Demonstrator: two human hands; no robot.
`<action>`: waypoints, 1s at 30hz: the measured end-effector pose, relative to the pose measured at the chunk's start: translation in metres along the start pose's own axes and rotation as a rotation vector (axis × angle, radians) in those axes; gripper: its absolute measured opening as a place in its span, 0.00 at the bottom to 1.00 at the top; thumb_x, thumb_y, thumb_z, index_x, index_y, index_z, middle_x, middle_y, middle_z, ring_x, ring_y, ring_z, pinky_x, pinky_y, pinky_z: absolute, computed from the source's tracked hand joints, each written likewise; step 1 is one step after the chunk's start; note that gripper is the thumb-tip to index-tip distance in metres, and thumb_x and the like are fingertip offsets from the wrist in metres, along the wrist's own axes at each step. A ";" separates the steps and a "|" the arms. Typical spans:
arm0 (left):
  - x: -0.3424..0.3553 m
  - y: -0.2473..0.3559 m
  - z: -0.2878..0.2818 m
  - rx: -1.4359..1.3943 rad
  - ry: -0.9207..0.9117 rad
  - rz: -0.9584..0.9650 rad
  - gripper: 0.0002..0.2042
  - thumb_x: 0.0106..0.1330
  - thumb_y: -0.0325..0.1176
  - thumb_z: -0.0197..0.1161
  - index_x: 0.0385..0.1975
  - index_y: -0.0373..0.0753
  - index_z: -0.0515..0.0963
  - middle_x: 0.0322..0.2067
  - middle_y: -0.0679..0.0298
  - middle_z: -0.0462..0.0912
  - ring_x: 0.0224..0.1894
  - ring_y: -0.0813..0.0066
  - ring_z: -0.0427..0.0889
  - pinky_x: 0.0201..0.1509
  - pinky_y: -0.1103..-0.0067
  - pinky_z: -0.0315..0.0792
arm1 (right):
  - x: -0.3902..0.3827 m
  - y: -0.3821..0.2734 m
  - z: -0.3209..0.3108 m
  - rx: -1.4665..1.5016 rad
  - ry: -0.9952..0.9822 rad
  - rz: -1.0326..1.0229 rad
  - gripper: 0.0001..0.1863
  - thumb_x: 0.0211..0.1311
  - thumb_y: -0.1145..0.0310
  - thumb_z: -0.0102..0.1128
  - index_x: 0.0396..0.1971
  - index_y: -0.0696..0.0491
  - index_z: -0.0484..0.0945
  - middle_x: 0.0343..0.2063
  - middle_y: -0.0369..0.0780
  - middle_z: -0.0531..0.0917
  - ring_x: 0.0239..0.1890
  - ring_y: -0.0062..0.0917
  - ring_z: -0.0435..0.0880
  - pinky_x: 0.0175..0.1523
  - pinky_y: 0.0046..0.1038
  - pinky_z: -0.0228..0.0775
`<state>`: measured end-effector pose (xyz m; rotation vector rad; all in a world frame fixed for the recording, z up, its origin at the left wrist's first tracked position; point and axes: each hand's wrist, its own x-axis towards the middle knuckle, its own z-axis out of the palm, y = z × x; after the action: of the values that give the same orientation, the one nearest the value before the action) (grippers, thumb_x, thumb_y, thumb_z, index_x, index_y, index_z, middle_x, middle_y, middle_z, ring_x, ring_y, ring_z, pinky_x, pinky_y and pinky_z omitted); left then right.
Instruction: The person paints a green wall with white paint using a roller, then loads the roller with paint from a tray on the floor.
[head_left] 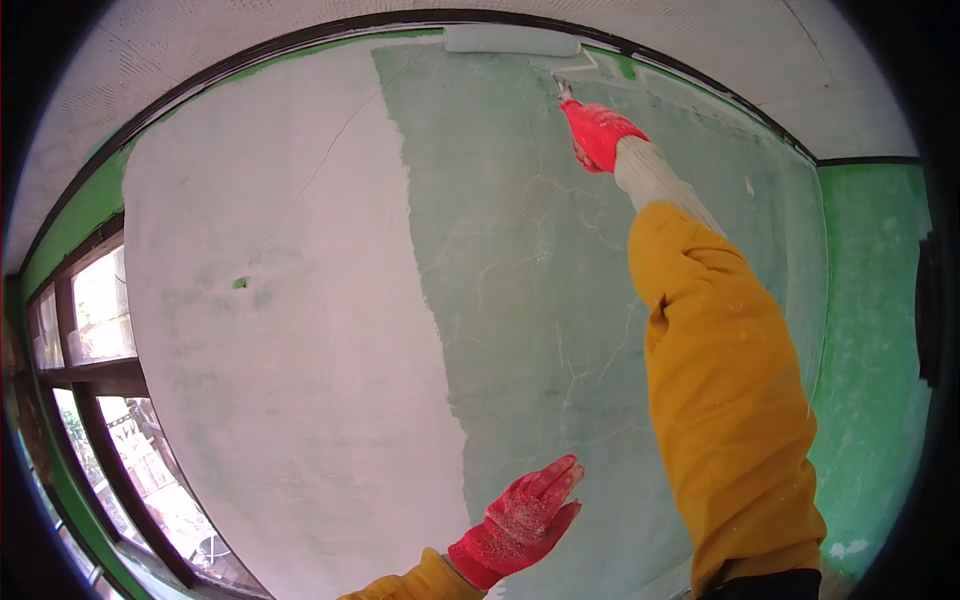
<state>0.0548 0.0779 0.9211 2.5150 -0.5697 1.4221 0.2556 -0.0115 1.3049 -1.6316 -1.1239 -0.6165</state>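
My right hand (600, 137), in a red glove, is raised high and gripped around the handle of a paint roller (512, 41). The roller's white sleeve lies level along the top of the wall, just beneath the dark trim. Left of it the wall carries a whitish coat (290, 230); below and to the right the surface is grey-green (510, 220) with pale crack lines. Low in the middle, my left hand (518, 518) wears a dusty red glove. Its fingers are stretched out and hold nothing, close in front of the wall; whether they touch it I cannot tell.
A dark-framed window (110, 380) runs down the left side. Dark trim (350, 22) borders the textured pale ceiling (240, 35). Bright green wall (870, 380) meets the corner on the right, with a dark object (930, 310) at its edge. A small green patch (240, 284) shows through the white.
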 end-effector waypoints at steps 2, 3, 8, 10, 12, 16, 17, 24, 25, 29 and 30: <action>-0.003 0.005 -0.003 0.012 -0.009 0.002 0.24 0.55 0.25 0.67 0.54 0.37 0.71 0.54 0.53 0.74 0.48 0.56 0.79 0.49 0.71 0.76 | -0.003 -0.005 0.002 0.270 0.023 0.051 0.28 0.69 0.46 0.43 0.15 0.53 0.65 0.11 0.35 0.68 0.13 0.22 0.66 0.22 0.26 0.59; -0.005 0.008 -0.004 0.027 -0.013 0.005 0.24 0.55 0.25 0.67 0.54 0.36 0.71 0.54 0.53 0.74 0.48 0.56 0.79 0.49 0.71 0.76 | -0.009 -0.003 0.003 0.269 0.022 0.062 0.28 0.69 0.46 0.43 0.15 0.53 0.65 0.11 0.35 0.68 0.13 0.22 0.66 0.22 0.26 0.59; -0.018 0.025 0.002 -0.007 -0.044 -0.057 0.24 0.55 0.24 0.67 0.54 0.37 0.71 0.54 0.52 0.75 0.48 0.56 0.79 0.49 0.71 0.76 | -0.089 0.058 0.027 0.432 0.081 0.029 0.22 0.68 0.49 0.47 0.22 0.53 0.67 0.12 0.33 0.68 0.15 0.19 0.67 0.25 0.23 0.60; -0.029 0.033 0.007 -0.027 -0.074 -0.094 0.24 0.55 0.24 0.67 0.54 0.37 0.71 0.54 0.52 0.75 0.48 0.56 0.79 0.49 0.71 0.76 | -0.147 0.082 0.030 0.382 0.002 0.107 0.19 0.68 0.51 0.48 0.25 0.52 0.68 0.12 0.31 0.67 0.14 0.17 0.65 0.22 0.22 0.59; -0.043 0.039 0.017 -0.100 -0.083 -0.132 0.24 0.54 0.23 0.67 0.53 0.38 0.72 0.54 0.53 0.75 0.49 0.56 0.79 0.48 0.72 0.76 | -0.214 0.110 0.037 0.535 0.037 0.280 0.18 0.69 0.53 0.47 0.25 0.51 0.68 0.11 0.29 0.65 0.13 0.15 0.64 0.20 0.21 0.56; -0.082 0.045 0.033 -0.204 -0.103 -0.239 0.23 0.53 0.21 0.67 0.51 0.38 0.74 0.53 0.53 0.76 0.49 0.57 0.80 0.49 0.73 0.76 | -0.370 0.169 0.027 0.540 -0.089 0.583 0.15 0.66 0.55 0.52 0.27 0.51 0.70 0.15 0.29 0.68 0.15 0.14 0.66 0.20 0.21 0.58; -0.091 0.048 0.033 -0.198 -0.101 -0.292 0.22 0.53 0.20 0.67 0.50 0.37 0.75 0.52 0.53 0.77 0.49 0.58 0.80 0.49 0.73 0.76 | -0.409 0.177 0.024 0.525 -0.114 0.660 0.13 0.65 0.57 0.52 0.28 0.50 0.70 0.16 0.29 0.69 0.15 0.13 0.66 0.20 0.20 0.58; -0.193 0.065 0.085 -0.207 -0.204 -0.555 0.21 0.53 0.18 0.64 0.50 0.36 0.74 0.50 0.51 0.78 0.49 0.56 0.80 0.51 0.73 0.76 | -0.680 0.224 0.004 0.407 -0.364 1.298 0.11 0.63 0.60 0.56 0.28 0.51 0.73 0.17 0.30 0.72 0.19 0.14 0.70 0.24 0.21 0.62; -0.212 0.068 0.096 -0.214 -0.228 -0.632 0.21 0.54 0.19 0.64 0.51 0.37 0.73 0.50 0.51 0.78 0.50 0.55 0.80 0.52 0.72 0.75 | -0.703 0.231 0.011 0.410 -0.384 1.343 0.11 0.63 0.60 0.56 0.28 0.51 0.73 0.17 0.30 0.72 0.19 0.14 0.70 0.24 0.21 0.62; -0.282 0.085 0.145 -0.291 -0.311 -0.832 0.18 0.59 0.25 0.62 0.51 0.36 0.74 0.51 0.51 0.77 0.51 0.54 0.78 0.54 0.70 0.74 | -0.795 0.266 0.046 0.290 -0.707 1.518 0.15 0.65 0.53 0.53 0.27 0.51 0.73 0.16 0.32 0.73 0.17 0.18 0.72 0.24 0.25 0.65; -0.297 0.091 0.157 -0.304 -0.328 -0.850 0.18 0.59 0.25 0.62 0.51 0.36 0.74 0.51 0.51 0.77 0.51 0.54 0.78 0.54 0.70 0.74 | -0.828 0.278 0.056 0.196 -0.784 1.537 0.16 0.65 0.51 0.52 0.27 0.49 0.72 0.16 0.31 0.72 0.15 0.18 0.71 0.23 0.24 0.65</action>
<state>0.0012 0.0095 0.5840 2.2852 0.2326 0.5717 0.1375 -0.2801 0.4804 -2.0173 -0.1044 1.1423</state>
